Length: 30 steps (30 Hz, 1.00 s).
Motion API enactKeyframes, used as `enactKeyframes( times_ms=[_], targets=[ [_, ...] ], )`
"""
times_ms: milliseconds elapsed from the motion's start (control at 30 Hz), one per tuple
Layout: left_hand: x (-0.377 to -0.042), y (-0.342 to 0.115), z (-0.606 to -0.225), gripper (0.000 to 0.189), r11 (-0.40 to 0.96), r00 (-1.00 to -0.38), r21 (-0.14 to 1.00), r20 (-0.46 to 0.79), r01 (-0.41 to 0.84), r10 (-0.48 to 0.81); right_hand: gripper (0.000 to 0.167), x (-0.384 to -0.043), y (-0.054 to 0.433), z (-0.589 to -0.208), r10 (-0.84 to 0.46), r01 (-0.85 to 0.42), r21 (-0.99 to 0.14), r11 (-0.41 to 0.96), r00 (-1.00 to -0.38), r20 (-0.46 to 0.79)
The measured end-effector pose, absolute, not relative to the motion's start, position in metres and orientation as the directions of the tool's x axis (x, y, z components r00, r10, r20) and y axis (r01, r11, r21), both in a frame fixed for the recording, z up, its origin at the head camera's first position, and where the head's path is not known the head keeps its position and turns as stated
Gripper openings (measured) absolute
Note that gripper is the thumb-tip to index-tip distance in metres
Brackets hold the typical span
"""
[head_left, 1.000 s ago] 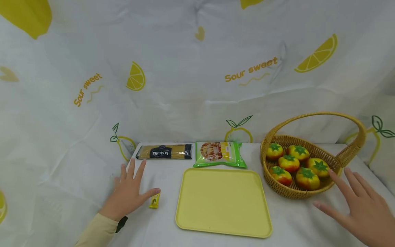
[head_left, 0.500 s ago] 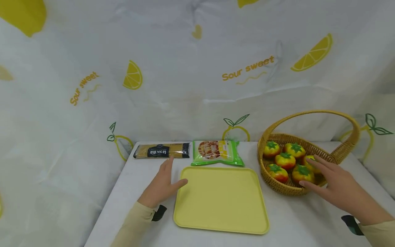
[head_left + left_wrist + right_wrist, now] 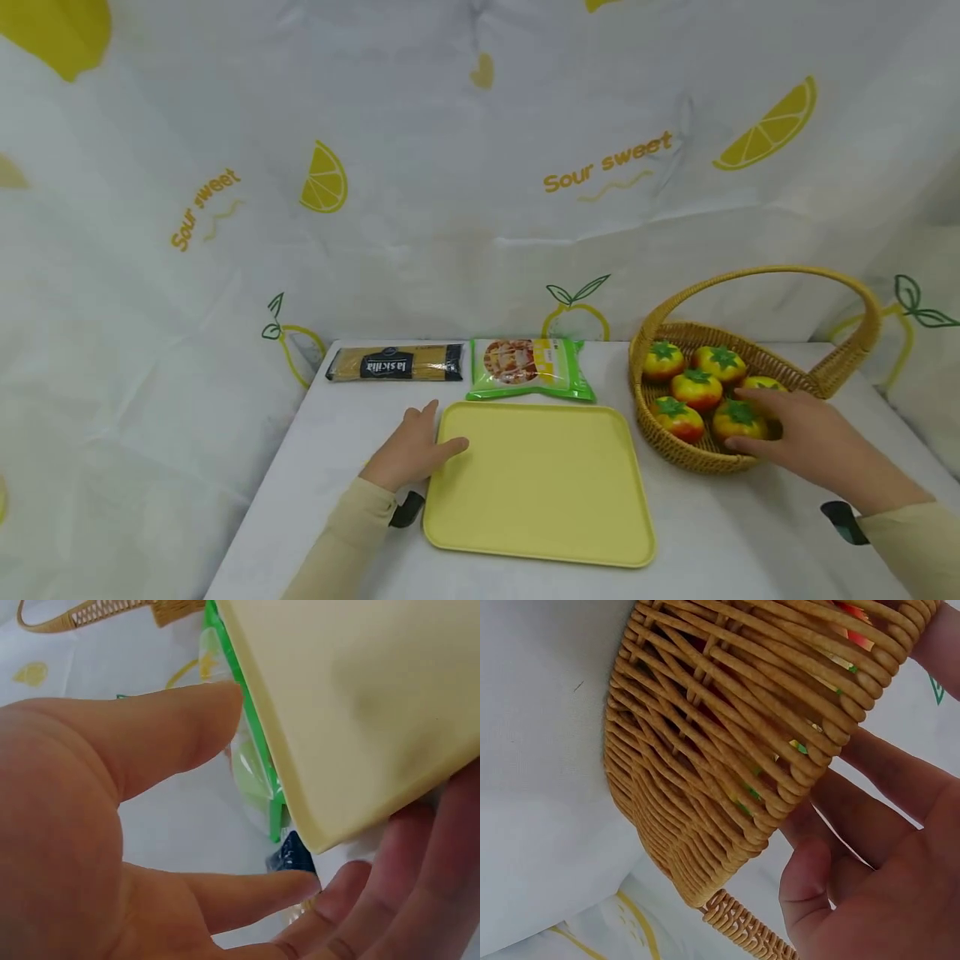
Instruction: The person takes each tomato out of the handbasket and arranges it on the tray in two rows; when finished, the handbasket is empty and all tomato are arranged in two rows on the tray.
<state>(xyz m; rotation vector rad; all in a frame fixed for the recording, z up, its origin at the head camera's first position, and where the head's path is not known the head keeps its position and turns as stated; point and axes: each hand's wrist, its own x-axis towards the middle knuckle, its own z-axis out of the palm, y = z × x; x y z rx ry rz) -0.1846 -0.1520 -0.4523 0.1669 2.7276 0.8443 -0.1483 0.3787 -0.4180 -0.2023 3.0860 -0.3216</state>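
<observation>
Left grip (image 3: 410, 454), spread, and right grip (image 3: 813, 437), hold unclear, moved inward over tabletop (image 3: 705, 533) before lemon-print cloth (image 3: 450, 175).

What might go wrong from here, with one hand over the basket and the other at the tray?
The right hand is at a front fruit with others close by, so it may bump a neighbour. That hand is also close to the rim of the basket; lifting away might catch and tip it. The left hand is at the edge of the tray; a nudge could slide it into the green packet behind.

Fingers (image 3: 452, 448) nearer tray (image 3: 547, 492) and tomatoes (image 3: 697, 389)
</observation>
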Motion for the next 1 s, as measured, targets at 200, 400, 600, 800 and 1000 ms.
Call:
enactKeyframes(
  times_ms=[200, 400, 600, 800, 1000],
  targets=[
    [-0.183, -0.152, -0.456, 0.054, 0.828, -0.942, 0.556, -0.238, 0.067, 0.236, 0.080, -0.151, 0.376, -0.417, -0.147, -0.137, -0.226, 0.964, -0.989, -0.029],
    [-0.187, -0.155, -0.466, 0.030, 0.824, -0.937, 0.551, -0.201, 0.134, 0.286, 0.074, -0.153, 0.373, -0.417, -0.158, -0.148, -0.227, 0.963, -0.987, -0.028],
    [-0.189, -0.157, -0.469, 0.036, 0.817, -0.938, 0.562, -0.198, 0.129, 0.284, 0.070, -0.155, 0.373, -0.417, -0.144, -0.129, -0.239, 0.962, -0.989, -0.044],
    [-0.191, -0.157, -0.471, 0.041, 0.817, -0.934, 0.564, -0.215, 0.118, 0.284, 0.070, -0.153, 0.375, -0.416, -0.132, -0.122, -0.239, 0.963, -0.991, -0.026],
    [-0.193, -0.161, -0.474, 0.048, 0.818, -0.928, 0.568, -0.252, 0.087, 0.273, 0.077, -0.147, 0.366, -0.402, -0.113, -0.113, -0.238, 0.965, -0.993, 0.013]
  ],
)
